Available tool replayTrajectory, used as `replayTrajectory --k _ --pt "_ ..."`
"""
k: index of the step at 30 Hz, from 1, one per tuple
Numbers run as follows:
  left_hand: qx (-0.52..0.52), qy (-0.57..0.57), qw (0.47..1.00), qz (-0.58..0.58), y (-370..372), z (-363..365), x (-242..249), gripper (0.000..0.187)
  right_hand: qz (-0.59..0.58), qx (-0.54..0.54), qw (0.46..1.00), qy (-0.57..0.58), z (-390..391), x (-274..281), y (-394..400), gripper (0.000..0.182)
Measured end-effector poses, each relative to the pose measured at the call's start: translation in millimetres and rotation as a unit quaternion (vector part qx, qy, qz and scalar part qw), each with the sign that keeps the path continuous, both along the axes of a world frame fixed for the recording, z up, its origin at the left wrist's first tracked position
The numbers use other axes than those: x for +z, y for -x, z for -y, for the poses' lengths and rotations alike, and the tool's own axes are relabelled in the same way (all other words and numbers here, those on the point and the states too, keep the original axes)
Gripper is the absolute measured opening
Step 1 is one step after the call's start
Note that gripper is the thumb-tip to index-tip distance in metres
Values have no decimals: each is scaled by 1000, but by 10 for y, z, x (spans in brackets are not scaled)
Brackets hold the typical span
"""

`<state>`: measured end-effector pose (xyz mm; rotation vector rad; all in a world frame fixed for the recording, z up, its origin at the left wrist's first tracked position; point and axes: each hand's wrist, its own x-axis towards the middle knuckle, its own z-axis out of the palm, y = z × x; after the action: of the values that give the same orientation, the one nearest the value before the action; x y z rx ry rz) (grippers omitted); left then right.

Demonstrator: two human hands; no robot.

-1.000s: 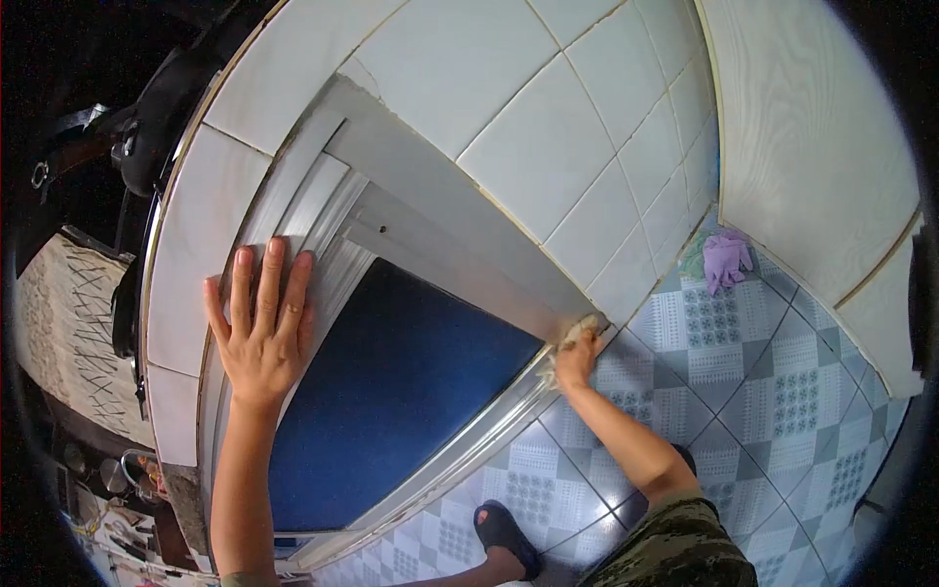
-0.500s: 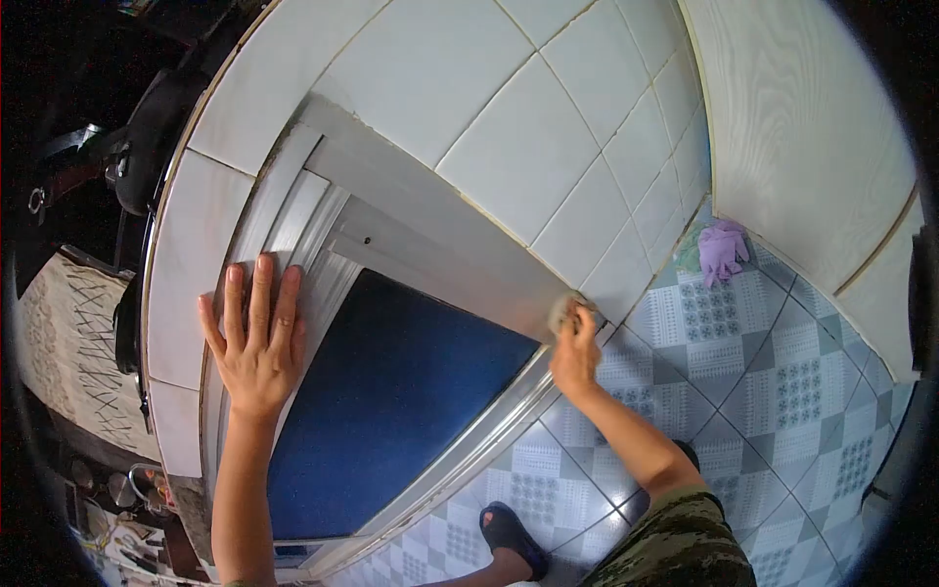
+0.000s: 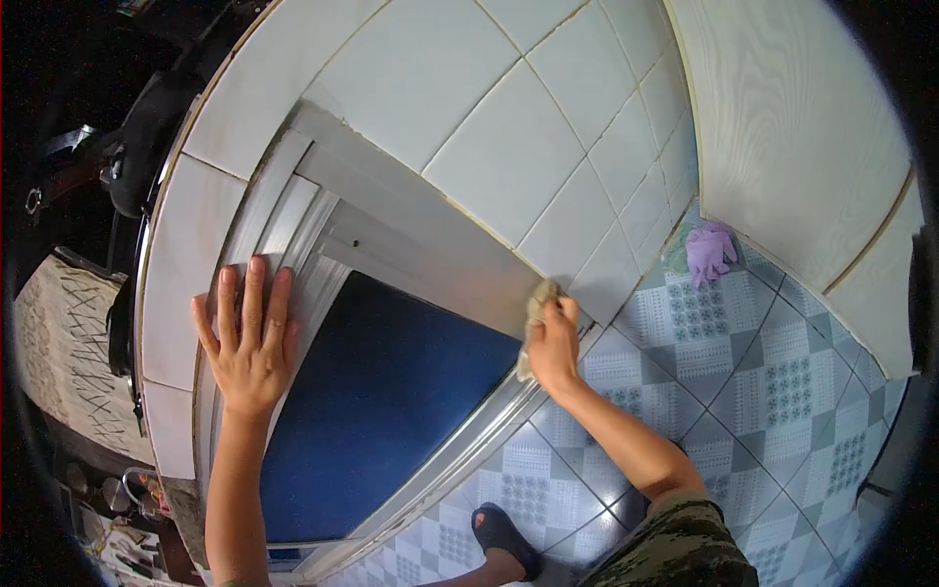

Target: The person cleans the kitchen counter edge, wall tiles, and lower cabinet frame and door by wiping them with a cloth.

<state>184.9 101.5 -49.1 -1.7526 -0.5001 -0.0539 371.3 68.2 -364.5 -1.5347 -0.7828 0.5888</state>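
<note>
My left hand [image 3: 249,342] lies flat with fingers spread on the top rail of a metal frame [image 3: 421,220], at the edge of the white tiles. A dark blue panel [image 3: 381,401] is set inside this frame. Near the frame's lower corner, my right hand [image 3: 556,344] is closed around a crumpled greyish-beige cloth [image 3: 538,303]. The cloth presses against the metal, with part of it hanging below the fingers beside the panel's corner. Some of the cloth is hidden by my fingers.
White wall tiles [image 3: 509,147] border the frame. A purple glove [image 3: 709,252] lies on the patterned floor [image 3: 699,362] by a pale wood-grain panel [image 3: 782,117]. My sandalled foot [image 3: 506,540] stands below. At left are a patterned cloth [image 3: 73,362] and dark kitchen items.
My right hand has moved left along the frame with the cloth, and more of the cloth now shows. My left hand stays on the rail. The view has shifted slightly.
</note>
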Motion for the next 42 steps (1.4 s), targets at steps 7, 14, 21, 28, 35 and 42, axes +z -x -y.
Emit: replayTrajectory --k 7,14,21,28,35,42 --pt "-7 3 1000 -2 -5 6 -7 49 132 -2 984 -120 42 168 -66 51" --pt "12 -13 999 -30 33 -8 18 46 196 -56 978 -32 -66 -1165 178 56" --pt "18 -11 999 -26 18 3 8 48 9 -92 995 31 -76 -781 323 65" --pt "3 -9 1000 -27 13 -4 12 49 -85 -55 992 -72 -111 696 279 64" --pt "-13 -18 999 -36 17 -18 19 47 208 -38 955 -206 -162 890 204 57" --pt "-5 -22 999 -43 56 -24 36 47 398 -112 885 -213 -300 -14 187 50"
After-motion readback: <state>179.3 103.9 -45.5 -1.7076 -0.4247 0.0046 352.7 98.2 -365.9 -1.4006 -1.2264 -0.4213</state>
